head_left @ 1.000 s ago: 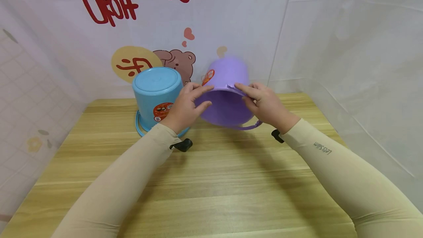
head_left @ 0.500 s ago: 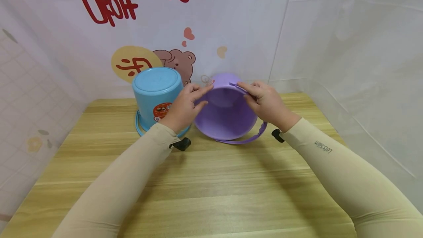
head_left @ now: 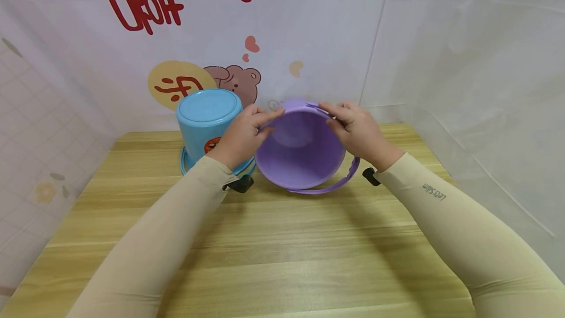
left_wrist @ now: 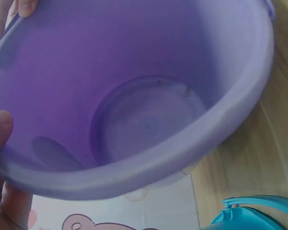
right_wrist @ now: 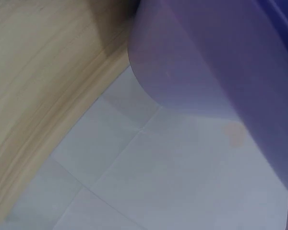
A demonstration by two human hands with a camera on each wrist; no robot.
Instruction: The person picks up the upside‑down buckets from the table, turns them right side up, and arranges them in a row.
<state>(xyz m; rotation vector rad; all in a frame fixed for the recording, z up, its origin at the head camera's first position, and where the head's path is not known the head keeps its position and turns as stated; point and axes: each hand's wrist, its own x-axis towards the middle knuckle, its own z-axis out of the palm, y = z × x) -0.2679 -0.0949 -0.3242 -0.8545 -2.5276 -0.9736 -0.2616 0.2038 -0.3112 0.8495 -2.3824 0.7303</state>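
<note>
A purple bucket (head_left: 300,156) is tipped so that its mouth faces me, its bare inside and round bottom showing in the left wrist view. My left hand (head_left: 243,134) grips the rim at the upper left, thumb inside and fingers outside. At the upper right of the rim, my right hand (head_left: 358,131) holds on with the thumb at the inner edge. The bucket's purple handle (head_left: 324,190) hangs down along the lower right of the mouth. In the right wrist view the bucket's outer wall (right_wrist: 182,62) fills the upper right.
Left of the purple bucket, a blue bucket (head_left: 205,121) stands upside down, its handle around its base and partly behind my left hand. Both are on the wooden table (head_left: 287,249). A printed white cloth (head_left: 331,28) hangs behind the table's back edge.
The purple bucket has tilted further back: its mouth now faces me more squarely, its bottom has dropped behind the rim, and its handle has swung lower. Both hands kept their hold on the rim.
</note>
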